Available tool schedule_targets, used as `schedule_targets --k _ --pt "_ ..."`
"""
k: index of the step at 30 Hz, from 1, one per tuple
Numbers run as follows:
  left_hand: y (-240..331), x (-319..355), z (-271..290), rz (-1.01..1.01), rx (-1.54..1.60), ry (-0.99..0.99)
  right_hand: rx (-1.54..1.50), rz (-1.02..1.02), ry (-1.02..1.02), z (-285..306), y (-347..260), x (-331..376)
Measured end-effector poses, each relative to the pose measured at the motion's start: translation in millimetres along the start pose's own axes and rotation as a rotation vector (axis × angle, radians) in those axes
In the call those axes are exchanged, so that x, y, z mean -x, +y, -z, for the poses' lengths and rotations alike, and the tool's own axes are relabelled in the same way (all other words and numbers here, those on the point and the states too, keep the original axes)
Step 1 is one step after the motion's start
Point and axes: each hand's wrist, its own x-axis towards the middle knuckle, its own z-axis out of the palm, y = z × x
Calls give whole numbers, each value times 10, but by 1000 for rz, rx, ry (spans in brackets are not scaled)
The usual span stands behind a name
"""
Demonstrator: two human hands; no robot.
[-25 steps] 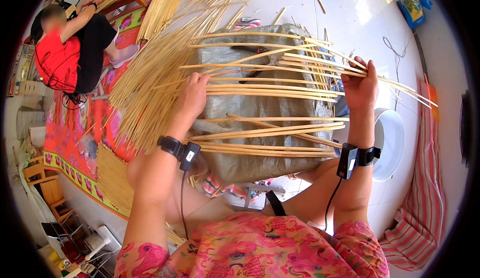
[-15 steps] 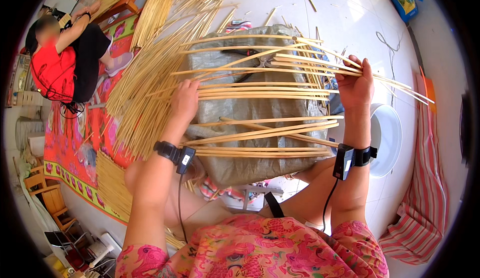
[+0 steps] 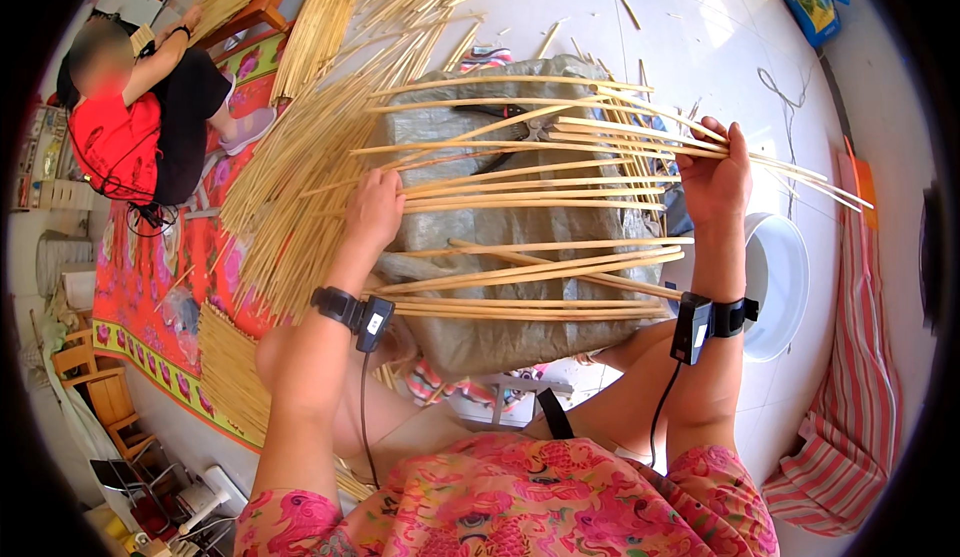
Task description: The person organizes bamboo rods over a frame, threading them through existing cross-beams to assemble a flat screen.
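Black devices (image 3: 693, 327) are strapped to both wrists. The left hand (image 3: 375, 209) is curled at the ends of the middle canes (image 3: 530, 198); whether any is gripped cannot be told. A cane bundle (image 3: 650, 134) is pinched in the right hand (image 3: 715, 172), extended over a grey sheet (image 3: 540, 225) where pliers (image 3: 535, 131) are laid. Beyond, a co-worker (image 3: 115, 137) is seated.

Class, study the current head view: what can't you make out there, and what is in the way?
All in the head view:
- Left hand: exactly how it grips; its own back hides the fingertips.
- Pliers: full outline; sticks lie across them.
- Grey sheet: what lies underneath; the sheet covers it.
- Pale bucket: its left part; the right forearm blocks it.
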Motion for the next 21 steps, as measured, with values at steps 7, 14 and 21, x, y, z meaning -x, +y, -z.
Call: schedule_targets --k 7,14,21 --pt "-13 3 261 -77 391 -207 12 5 9 -2 7 15" --pt "-11 177 684 302 1448 -611 15 15 7 1 21 -2" --pt "-127 221 841 332 1705 -518 38 14 -20 24 74 -27"
